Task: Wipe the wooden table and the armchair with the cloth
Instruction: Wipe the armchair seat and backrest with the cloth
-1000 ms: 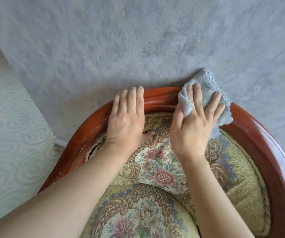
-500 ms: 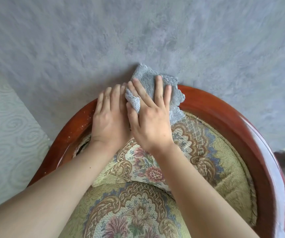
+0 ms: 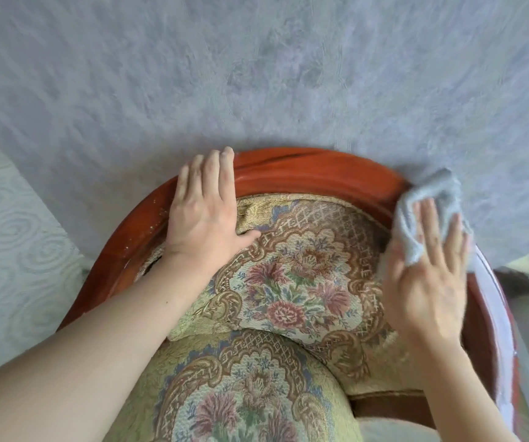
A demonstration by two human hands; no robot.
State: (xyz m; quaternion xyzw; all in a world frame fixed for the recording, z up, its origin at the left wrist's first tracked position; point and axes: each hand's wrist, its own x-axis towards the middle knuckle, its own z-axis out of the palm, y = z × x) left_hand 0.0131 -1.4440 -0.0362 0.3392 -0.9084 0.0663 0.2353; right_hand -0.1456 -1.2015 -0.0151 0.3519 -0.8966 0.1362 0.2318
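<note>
The armchair (image 3: 288, 282) filled the lower part of the head view, its curved back rail of red-brown polished wood (image 3: 304, 169) arching from the left side, over the top, and down the right side. Inside the rail sat a floral tapestry back cushion (image 3: 298, 275), and below it, nearer the camera, the rounded seat cushion (image 3: 244, 393) in the same woven pattern.

The left hand (image 3: 204, 215) lay flat and open at the upper left of the back rail, fingers straight and together, fingertips reaching onto the wood, the palm over the top edge of the back cushion and the thumb spread out on the fabric. It held nothing.

The right hand (image 3: 428, 279) was at the upper right of the rail, motion-blurred. It pressed a bunched grey-blue cloth (image 3: 428, 202) against the rail with straight fingers laid over it; the cloth stuck out beyond the fingertips towards the wall and lapped over the inner edge of the wood beside the cushion. Whether the thumb was tucked round the cloth could not be told through the blur.

Behind the chair stood a grey-lilac textured wall (image 3: 256, 74), and at the left a paler wall with a swirl pattern (image 3: 8, 224). The wooden table was not in view.
</note>
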